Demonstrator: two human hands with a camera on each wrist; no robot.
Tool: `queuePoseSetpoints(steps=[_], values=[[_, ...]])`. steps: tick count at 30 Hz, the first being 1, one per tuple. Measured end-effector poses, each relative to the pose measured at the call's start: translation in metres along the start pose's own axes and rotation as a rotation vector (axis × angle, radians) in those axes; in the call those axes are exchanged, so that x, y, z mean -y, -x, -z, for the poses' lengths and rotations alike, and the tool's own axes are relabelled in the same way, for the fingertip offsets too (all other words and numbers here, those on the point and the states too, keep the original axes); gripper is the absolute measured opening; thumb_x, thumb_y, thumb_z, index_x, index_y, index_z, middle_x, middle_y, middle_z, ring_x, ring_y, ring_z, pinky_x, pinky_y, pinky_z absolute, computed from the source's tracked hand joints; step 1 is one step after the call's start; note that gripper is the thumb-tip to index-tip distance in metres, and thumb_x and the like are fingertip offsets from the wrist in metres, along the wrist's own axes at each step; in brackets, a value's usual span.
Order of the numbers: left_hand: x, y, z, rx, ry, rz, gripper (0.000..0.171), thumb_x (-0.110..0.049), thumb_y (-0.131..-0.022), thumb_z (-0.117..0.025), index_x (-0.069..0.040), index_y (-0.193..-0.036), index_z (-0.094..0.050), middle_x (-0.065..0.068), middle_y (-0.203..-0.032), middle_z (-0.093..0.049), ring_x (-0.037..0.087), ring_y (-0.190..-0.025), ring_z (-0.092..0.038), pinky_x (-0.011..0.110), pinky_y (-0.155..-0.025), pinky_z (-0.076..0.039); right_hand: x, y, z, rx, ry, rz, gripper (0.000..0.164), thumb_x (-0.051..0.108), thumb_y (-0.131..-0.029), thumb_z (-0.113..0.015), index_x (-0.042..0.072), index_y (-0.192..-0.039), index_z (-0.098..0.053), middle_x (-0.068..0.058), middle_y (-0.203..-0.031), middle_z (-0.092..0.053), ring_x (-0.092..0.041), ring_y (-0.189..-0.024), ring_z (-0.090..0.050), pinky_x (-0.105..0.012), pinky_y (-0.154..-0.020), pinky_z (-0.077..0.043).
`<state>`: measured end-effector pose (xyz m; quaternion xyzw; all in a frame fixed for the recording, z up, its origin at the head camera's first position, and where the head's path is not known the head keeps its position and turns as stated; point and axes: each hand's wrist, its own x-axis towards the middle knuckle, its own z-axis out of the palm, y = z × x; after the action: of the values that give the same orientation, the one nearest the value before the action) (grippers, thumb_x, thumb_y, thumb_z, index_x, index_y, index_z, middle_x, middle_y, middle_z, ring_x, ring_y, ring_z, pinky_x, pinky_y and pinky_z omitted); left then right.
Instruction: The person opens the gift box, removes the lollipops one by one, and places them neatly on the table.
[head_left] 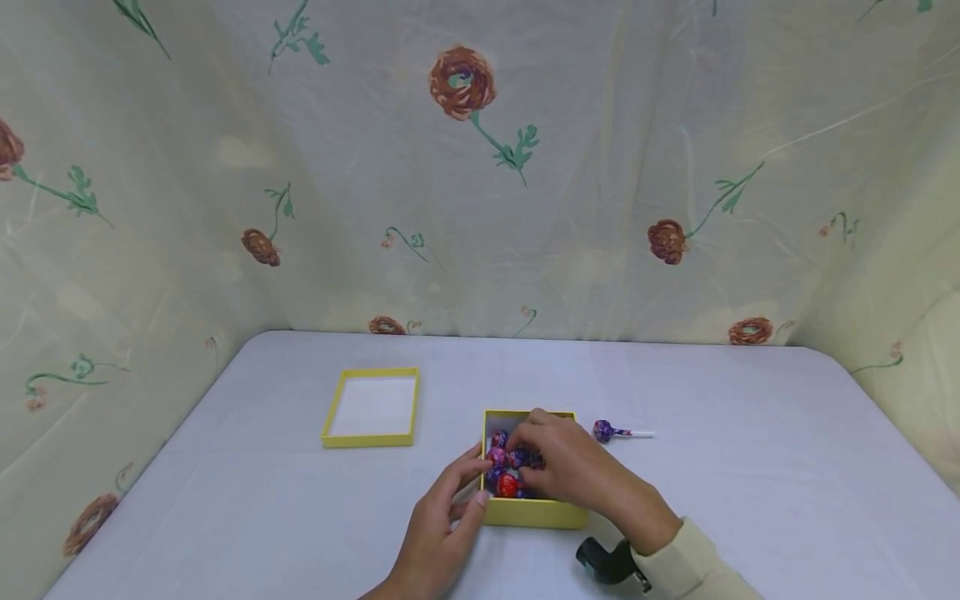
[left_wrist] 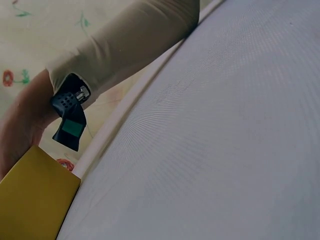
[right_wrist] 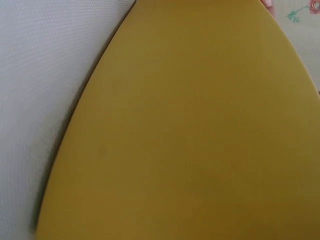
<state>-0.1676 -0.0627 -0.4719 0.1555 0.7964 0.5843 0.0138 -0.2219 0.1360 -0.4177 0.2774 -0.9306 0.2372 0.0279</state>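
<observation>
A yellow open box (head_left: pixel 534 514) with several wrapped lollipops (head_left: pixel 507 485) in it stands on the table. My left hand (head_left: pixel 442 521) rests against its left wall, fingertips at the rim and thumb by the near corner. Over the box, my right hand (head_left: pixel 573 460) reaches inside with curved fingers; a purple lollipop (head_left: pixel 517 458) sits between its thumb and forefinger. The palm side and other fingers are hidden. In the right wrist view, the box's yellow wall (right_wrist: pixel 180 125) takes up most of the picture. The left wrist view catches a box corner (left_wrist: pixel 37 195) and the right forearm.
A yellow-rimmed lid (head_left: pixel 369 442) with a white inside lies at the back left. One lollipop (head_left: pixel 603 431) with a white stick lies right of the box. A black wrist device (head_left: pixel 609 564) hangs under the right wrist. Flowered cloth (head_left: pixel 570 208) surrounds the white table (head_left: pixel 247 500).
</observation>
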Motion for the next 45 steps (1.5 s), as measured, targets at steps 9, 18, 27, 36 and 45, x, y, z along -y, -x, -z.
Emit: queuePoseSetpoints(steps=[9, 18, 27, 36, 45], values=[[-0.001, 0.001, -0.001, -0.005, 0.003, -0.046, 0.03, -0.021, -0.101, -0.05, -0.018, -0.13, -0.051, -0.004, -0.152, -0.037, 0.021, -0.132, -0.045, 0.021, -0.091, -0.051, -0.004, 0.001, 0.0, -0.061, -0.001, 0.049, 0.022, 0.011, -0.078, -0.079, 0.012, -0.099, -0.072, 0.004, -0.094, -0.057, -0.011, -0.085, -0.058, -0.03, -0.076, -0.055], [-0.004, 0.001, -0.001, -0.006, 0.008, -0.064, 0.029, -0.021, -0.101, -0.051, -0.019, -0.129, -0.052, -0.004, -0.151, -0.037, 0.022, -0.132, -0.045, 0.022, -0.09, -0.052, -0.004, 0.003, 0.004, -0.063, -0.016, 0.059, 0.024, 0.013, -0.08, -0.077, 0.011, -0.103, -0.072, 0.004, -0.095, -0.057, -0.011, -0.085, -0.056, -0.029, -0.074, -0.054], [0.003, 0.002, -0.002, -0.023, -0.007, -0.103, 0.03, -0.018, -0.1, -0.052, -0.014, -0.13, -0.052, 0.001, -0.15, -0.039, 0.025, -0.13, -0.047, 0.024, -0.089, -0.053, 0.0, 0.005, 0.013, -0.061, -0.084, 0.094, 0.025, 0.011, -0.081, -0.075, 0.009, -0.106, -0.072, 0.002, -0.1, -0.06, -0.014, -0.091, -0.059, -0.029, -0.078, -0.057], [0.001, 0.003, 0.0, -0.033, -0.005, -0.047, 0.031, -0.019, -0.1, -0.053, -0.016, -0.13, -0.052, -0.006, -0.15, -0.038, 0.018, -0.13, -0.046, 0.022, -0.089, -0.052, 0.003, 0.006, 0.028, -0.081, -0.105, 0.069, 0.027, 0.012, -0.081, -0.076, 0.012, -0.108, -0.072, 0.004, -0.101, -0.061, -0.011, -0.093, -0.059, -0.029, -0.082, -0.057], [-0.001, 0.002, -0.002, -0.022, -0.02, 0.009, 0.031, -0.024, -0.1, -0.052, -0.019, -0.131, -0.051, -0.01, -0.151, -0.036, 0.017, -0.131, -0.045, 0.02, -0.091, -0.05, -0.006, 0.009, 0.046, -0.113, -0.065, 0.082, 0.025, 0.012, -0.082, -0.076, 0.013, -0.107, -0.072, 0.005, -0.101, -0.063, -0.011, -0.092, -0.06, -0.029, -0.082, -0.057]])
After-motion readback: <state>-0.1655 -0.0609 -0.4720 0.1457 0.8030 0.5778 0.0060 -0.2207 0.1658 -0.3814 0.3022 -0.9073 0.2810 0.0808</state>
